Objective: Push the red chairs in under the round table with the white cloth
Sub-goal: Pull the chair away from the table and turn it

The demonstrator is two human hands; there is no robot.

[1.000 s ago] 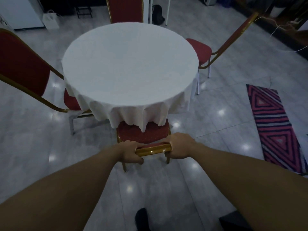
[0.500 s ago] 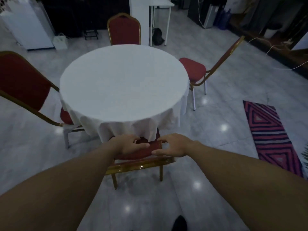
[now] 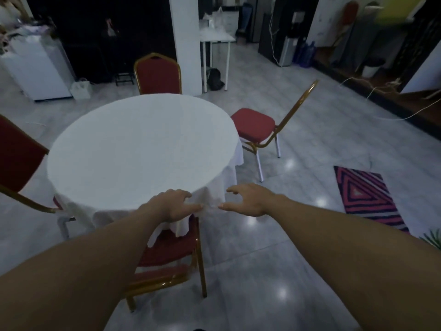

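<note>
The round table with the white cloth [image 3: 140, 149] fills the middle of the head view. The near red chair [image 3: 167, 249] stands right below me, its seat partly under the hanging cloth and its gold back rail low in front. My left hand [image 3: 174, 206] hovers over the table's near edge, fingers spread, holding nothing. My right hand [image 3: 248, 199] floats beside it to the right, open and apart from the chair. A right red chair [image 3: 255, 125] stands with its seat clear of the table. A far red chair [image 3: 158, 75] and a left red chair [image 3: 16, 154] also stand around it.
A striped pink and dark rug [image 3: 365, 197] lies on the tiled floor at the right. A white pillar [image 3: 186, 44] and a small white table [image 3: 216, 38] stand behind the round table. A white cabinet [image 3: 38, 68] is at the back left. Cables run along the right wall.
Both hands let go of the near chair's gold back rail and rose to table-edge height, fingers spread. The view tilted up, showing more of the room.
</note>
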